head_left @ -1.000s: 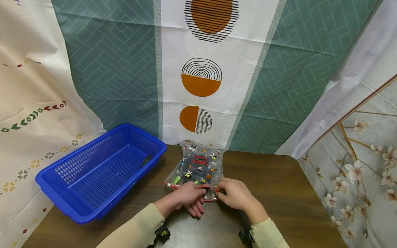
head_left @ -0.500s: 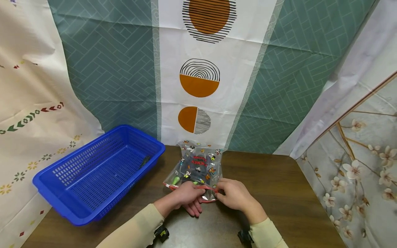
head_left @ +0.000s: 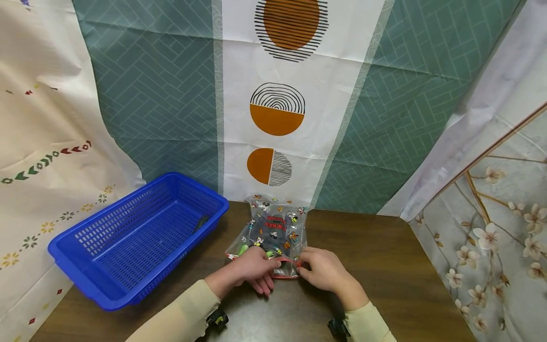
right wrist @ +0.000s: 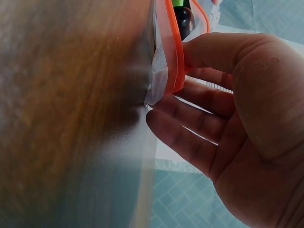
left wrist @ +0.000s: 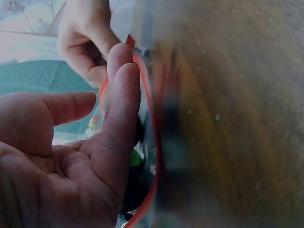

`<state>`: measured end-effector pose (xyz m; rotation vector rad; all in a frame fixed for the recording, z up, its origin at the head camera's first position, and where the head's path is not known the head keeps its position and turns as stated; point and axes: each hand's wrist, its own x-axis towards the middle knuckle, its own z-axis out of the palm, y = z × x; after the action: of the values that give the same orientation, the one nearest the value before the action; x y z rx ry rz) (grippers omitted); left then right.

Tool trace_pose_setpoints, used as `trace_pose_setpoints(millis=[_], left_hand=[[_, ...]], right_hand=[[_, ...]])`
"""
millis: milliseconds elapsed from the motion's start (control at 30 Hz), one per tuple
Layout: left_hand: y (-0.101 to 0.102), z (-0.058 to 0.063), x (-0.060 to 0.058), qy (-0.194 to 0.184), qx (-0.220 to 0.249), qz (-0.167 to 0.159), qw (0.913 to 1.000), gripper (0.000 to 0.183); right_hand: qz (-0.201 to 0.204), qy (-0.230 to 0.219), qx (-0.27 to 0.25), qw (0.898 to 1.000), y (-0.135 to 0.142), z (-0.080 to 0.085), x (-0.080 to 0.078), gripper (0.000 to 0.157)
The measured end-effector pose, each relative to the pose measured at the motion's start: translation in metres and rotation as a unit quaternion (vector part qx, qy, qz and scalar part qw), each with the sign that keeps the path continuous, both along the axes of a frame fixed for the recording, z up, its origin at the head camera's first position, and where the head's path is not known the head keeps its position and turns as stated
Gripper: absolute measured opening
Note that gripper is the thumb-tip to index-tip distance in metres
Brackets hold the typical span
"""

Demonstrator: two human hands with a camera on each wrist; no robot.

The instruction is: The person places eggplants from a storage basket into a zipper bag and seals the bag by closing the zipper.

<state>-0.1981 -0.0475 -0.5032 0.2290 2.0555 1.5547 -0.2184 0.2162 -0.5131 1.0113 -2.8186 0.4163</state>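
Observation:
A clear zip bag (head_left: 273, 232) with cartoon prints and a red zip edge lies on the table, its mouth toward me. Inside are green pieces (head_left: 243, 249) and a dark shiny rounded thing (right wrist: 184, 18) partly hidden by the edge. My right hand (head_left: 322, 268) pinches the right corner of the red edge between thumb and index finger; its other fingers extend below. At the mouth's left part is my left hand (head_left: 252, 266). In the left wrist view its thumb stands apart from its nearly straight fingers (left wrist: 124, 99), which lie against the red edge.
A blue slotted plastic basket (head_left: 138, 242) stands at the left on the brown wooden table (head_left: 367, 237). A dark small thing (head_left: 201, 222) shows at its far right inner side. Patterned cloths (head_left: 171, 95) hang behind the table and at both sides.
My left hand has shifted slightly left along the bag's mouth. The right hand keeps its pinch at the right corner. The basket has not moved.

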Motion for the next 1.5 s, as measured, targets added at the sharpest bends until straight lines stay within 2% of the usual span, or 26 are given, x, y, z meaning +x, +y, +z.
trace_pose_setpoints(millis=[233, 533, 667, 900, 1100, 1200, 1400, 1500], left_hand=[[-0.007, 0.008, -0.005, 0.012, 0.005, 0.009, 0.9999, 0.040], [-0.018, 0.028, -0.007, 0.027, 0.019, 0.019, 0.9993, 0.039], [-0.025, 0.036, -0.011, 0.036, 0.014, 0.032, 0.9988, 0.044], [-0.041, 0.046, -0.019, 0.085, 0.007, 0.076, 0.9934, 0.043], [-0.052, 0.054, -0.026, 0.149, -0.028, 0.116, 0.9815, 0.036], [-0.057, 0.060, -0.030, 0.181, -0.060, 0.138, 0.9720, 0.034], [-0.073, 0.074, -0.035, 0.236, -0.152, 0.164, 0.9459, 0.040], [-0.082, 0.081, -0.039, 0.241, -0.174, 0.163, 0.9409, 0.044]], right_hand=[[0.001, -0.002, -0.006, 1.000, 0.000, 0.000, 0.001, 0.023], [0.000, -0.003, -0.004, 1.000, 0.001, 0.000, 0.002, 0.023], [-0.002, -0.005, -0.004, 1.000, 0.000, 0.000, 0.002, 0.024], [-0.005, -0.004, -0.002, 1.000, 0.001, -0.001, 0.003, 0.024], [-0.007, -0.004, 0.000, 1.000, 0.001, -0.002, 0.003, 0.023], [-0.006, -0.003, 0.001, 1.000, 0.002, -0.002, 0.002, 0.024], [-0.001, -0.006, 0.003, 1.000, 0.000, 0.002, 0.001, 0.024], [-0.001, -0.008, 0.004, 1.000, -0.001, 0.003, 0.001, 0.023]])
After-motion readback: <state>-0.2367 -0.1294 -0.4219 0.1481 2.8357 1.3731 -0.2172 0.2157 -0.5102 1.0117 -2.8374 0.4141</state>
